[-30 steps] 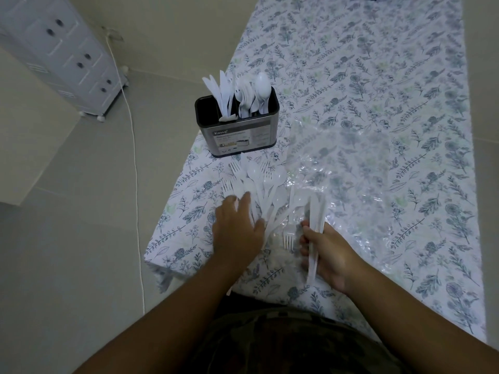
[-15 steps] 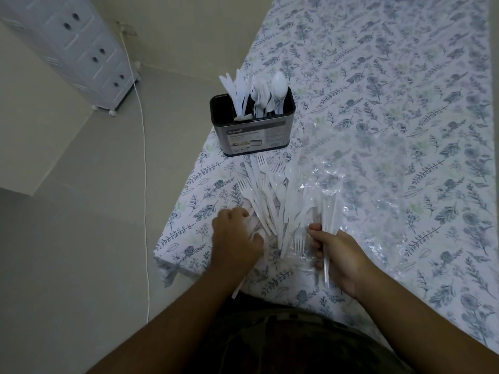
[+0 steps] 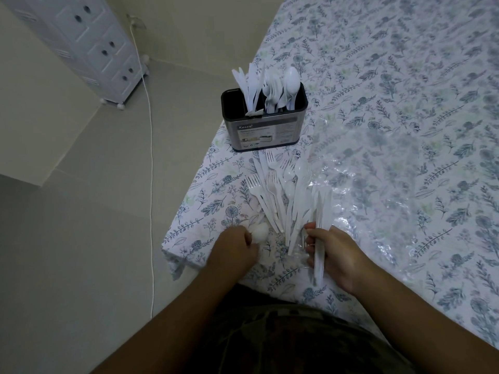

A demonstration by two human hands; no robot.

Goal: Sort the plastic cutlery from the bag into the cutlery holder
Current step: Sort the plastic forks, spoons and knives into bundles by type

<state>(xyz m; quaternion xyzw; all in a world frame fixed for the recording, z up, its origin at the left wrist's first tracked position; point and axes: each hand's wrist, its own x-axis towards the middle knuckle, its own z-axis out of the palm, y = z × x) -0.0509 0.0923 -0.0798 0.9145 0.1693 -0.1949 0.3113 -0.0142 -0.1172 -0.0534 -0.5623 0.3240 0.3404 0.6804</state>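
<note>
Both hands sit at the near table edge: our left hand (image 3: 235,248) is curled tight around a white spoon (image 3: 259,232), bowl poking out past the fingers; our right hand (image 3: 333,253) is closed on a bundle of knives (image 3: 320,233). Between and beyond them we see a loose pile of cutlery (image 3: 280,197) on the floral tablecloth (image 3: 391,90), partly on the clear bag (image 3: 383,184). Cutlery holder (image 3: 266,129) stands just past the pile, already holding 3 kinds of cutlery
</note>
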